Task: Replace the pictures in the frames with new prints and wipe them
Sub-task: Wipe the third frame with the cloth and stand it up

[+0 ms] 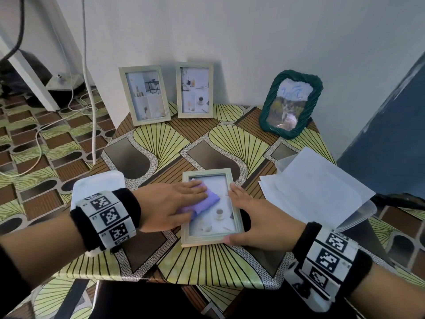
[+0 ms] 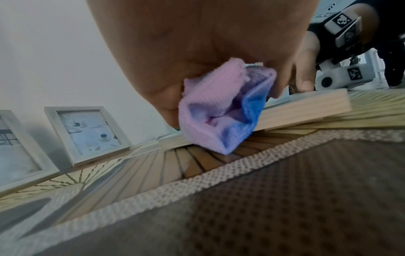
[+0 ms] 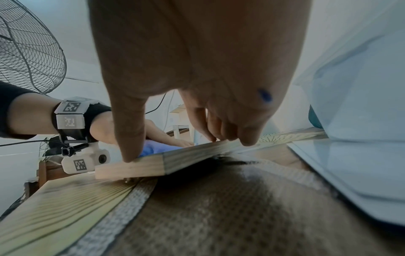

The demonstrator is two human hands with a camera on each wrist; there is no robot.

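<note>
A pale wooden picture frame [image 1: 210, 238] lies flat on the patterned table [image 1: 161, 139], holding a print with a coffee cup. My left hand [image 1: 172, 202] lies on a folded purple cloth [image 1: 208, 200] and presses it, fingers straight, onto the upper left of the glass. The left wrist view shows the cloth [image 2: 219, 110] bunched under the palm and hanging over the frame [image 2: 302, 107] edge. My right hand [image 1: 255, 221] rests on the frame's right side. In the right wrist view its thumb and fingertips [image 3: 247, 138] press down on the frame [image 3: 175, 161].
Two pale frames [image 1: 145, 95] [image 1: 195, 89] and a green wavy frame [image 1: 289, 102] lean on the wall behind. White sheets [image 1: 317, 187] lie over a clear plastic box at the right. A white container [image 1: 96, 187] sits by my left wrist. Cables [image 1: 92, 100] trail at the left.
</note>
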